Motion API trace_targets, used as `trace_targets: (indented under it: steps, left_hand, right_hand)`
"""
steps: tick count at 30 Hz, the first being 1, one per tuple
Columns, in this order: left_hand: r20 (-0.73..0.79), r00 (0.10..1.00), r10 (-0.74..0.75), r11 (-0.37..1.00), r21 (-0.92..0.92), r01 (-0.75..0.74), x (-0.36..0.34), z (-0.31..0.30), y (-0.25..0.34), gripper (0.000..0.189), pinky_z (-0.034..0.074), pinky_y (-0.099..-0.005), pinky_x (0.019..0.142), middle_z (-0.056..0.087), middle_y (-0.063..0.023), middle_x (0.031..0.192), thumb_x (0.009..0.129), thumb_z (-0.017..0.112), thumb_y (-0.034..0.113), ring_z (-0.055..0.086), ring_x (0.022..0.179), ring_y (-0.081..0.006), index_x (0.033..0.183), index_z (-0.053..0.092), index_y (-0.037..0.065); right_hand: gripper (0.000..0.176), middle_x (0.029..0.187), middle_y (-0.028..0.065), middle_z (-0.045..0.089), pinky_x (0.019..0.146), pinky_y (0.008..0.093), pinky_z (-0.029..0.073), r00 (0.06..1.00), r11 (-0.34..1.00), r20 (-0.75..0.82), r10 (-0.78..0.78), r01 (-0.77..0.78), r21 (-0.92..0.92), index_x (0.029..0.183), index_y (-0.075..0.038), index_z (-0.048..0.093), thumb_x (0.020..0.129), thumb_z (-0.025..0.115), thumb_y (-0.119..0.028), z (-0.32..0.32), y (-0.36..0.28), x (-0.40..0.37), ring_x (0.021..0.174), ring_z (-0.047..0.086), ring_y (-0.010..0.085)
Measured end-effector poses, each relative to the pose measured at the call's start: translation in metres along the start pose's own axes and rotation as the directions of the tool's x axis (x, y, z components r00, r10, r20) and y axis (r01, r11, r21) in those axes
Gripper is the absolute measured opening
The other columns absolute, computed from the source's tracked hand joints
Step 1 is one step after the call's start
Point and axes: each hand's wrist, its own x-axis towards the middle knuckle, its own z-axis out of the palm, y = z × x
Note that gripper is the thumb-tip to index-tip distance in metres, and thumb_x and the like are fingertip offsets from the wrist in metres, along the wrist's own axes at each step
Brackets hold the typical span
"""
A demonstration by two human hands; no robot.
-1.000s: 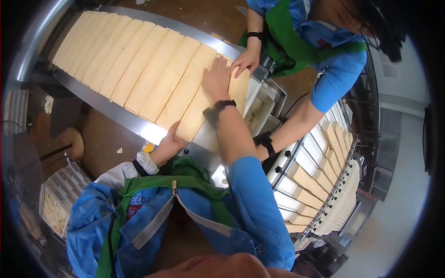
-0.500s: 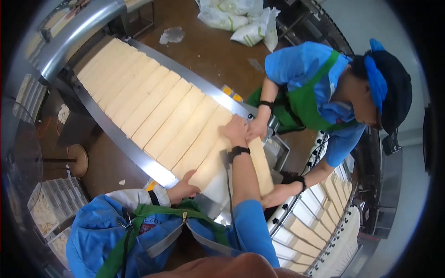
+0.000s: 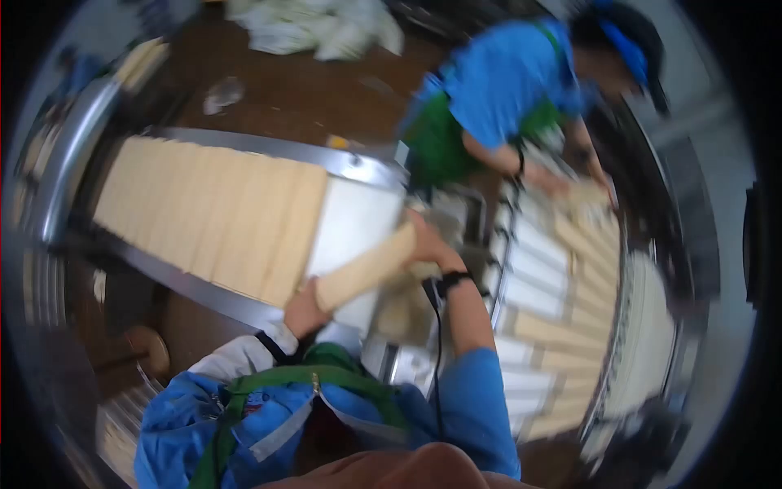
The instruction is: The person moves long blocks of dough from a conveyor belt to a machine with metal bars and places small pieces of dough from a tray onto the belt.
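Observation:
Between my two hands is a pale dough strip [image 3: 366, 269], held slantwise over the bare white belt at the near end of the conveyor. My left hand [image 3: 305, 310] grips its lower left end. Around the upper right end my right hand [image 3: 432, 244] is closed, its fingers partly hidden by the strip. Just left of the held piece, a row of similar dough strips [image 3: 216, 216] lies side by side on the conveyor belt [image 3: 350, 216]. Motion blurs the picture.
A co-worker [image 3: 505, 90] in blue and green bends over a second line [image 3: 529, 281] on the right, hands on a strip there. Strips lie crosswise along that line. White sacks [image 3: 318, 24] rest on the floor beyond. A metal tube [image 3: 69, 163] crosses the conveyor's far end.
My view has swung right. My hands have lifted a dough strip off the row's near end, uncovering white belt. The co-worker has moved from the conveyor's end to the right-hand line.

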Motion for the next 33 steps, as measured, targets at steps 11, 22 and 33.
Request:
trace_targets:
  steps: [11, 22, 33]
  left_hand:
    - [0.076, 0.9, 0.43, 0.886, 0.154, -0.437, -0.023, 0.027, 0.142, 0.07, 0.053, -0.0482, 0.086, 0.068, -0.0205, 0.108, 0.067, 0.084, 0.023, 0.065, 0.102, -0.0429, 0.128, 0.051, 0.012]
    - [0.549, 0.625, 0.555, 0.802, -0.151, -0.578, -0.115, 0.161, 0.263, 0.077, 0.051, -0.0384, 0.093, 0.066, -0.0185, 0.12, 0.071, 0.085, 0.024, 0.065, 0.11, -0.0308, 0.137, 0.05, 0.008]
    - [0.519, 0.666, 0.536, 0.844, -0.334, -0.42, -0.12, 0.325, 0.32, 0.051, 0.052, -0.0399, 0.063, 0.069, -0.0167, 0.079, 0.084, 0.076, 0.021, 0.068, 0.069, -0.0304, 0.119, 0.041, 0.007]
  right_hand:
    - [0.053, 0.099, 0.023, 0.055, 0.079, 0.0473, 0.044, 0.689, 0.742, -0.614, 0.385, -0.627, -0.238, 0.118, -0.021, 0.065, 0.067, 0.076, -0.016, -0.058, -0.083, -0.253, 0.091, 0.055, 0.0402]
    - [0.083, 0.109, 0.025, 0.058, 0.087, 0.0459, 0.053, 0.595, 0.654, -0.315, 0.739, -0.745, 0.127, 0.13, -0.026, 0.057, 0.053, 0.08, -0.004, -0.134, 0.026, -0.529, 0.104, 0.059, 0.0447]
    - [0.08, 0.128, 0.0269, 0.053, 0.107, 0.0509, 0.034, 0.339, 0.53, -0.817, 0.467, -0.847, -0.049, 0.141, -0.005, 0.043, 0.068, 0.075, -0.01, -0.124, 0.02, -0.573, 0.123, 0.047, 0.0414]
